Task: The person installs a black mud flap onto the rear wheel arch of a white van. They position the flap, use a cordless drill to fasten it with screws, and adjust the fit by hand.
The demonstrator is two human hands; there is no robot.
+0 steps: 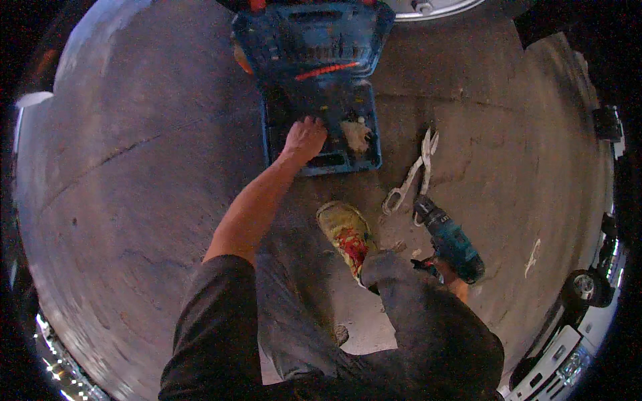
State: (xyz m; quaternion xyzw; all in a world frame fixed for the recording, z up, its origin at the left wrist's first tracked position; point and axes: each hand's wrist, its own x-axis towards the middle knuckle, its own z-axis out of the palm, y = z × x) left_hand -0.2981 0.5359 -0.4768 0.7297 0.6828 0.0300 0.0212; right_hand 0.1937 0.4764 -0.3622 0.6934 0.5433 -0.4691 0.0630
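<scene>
My left hand (306, 138) reaches down into the left part of an open blue tool case (379, 144). Its fingers are bent toward the dark compartments, and whatever is under the fingertips is hidden. Beside that hand, a crumpled pale piece (356, 136) lies in the case's right compartment. A teal and black cordless drill (453, 239) is in my right hand (455, 281), which wraps round its handle low by my right knee. The drill's chuck points up and away. Just beyond the chuck, metal shears (409, 177) with pale handles lie on the floor.
The case's raised lid (267, 47) holds rows of small slots and an orange-red strip (328, 71). My yellow shoe (346, 230) with red marks stands between case and drill. A pale scrap (533, 257) lies on the concrete at right; a vehicle (578, 347) is at lower right.
</scene>
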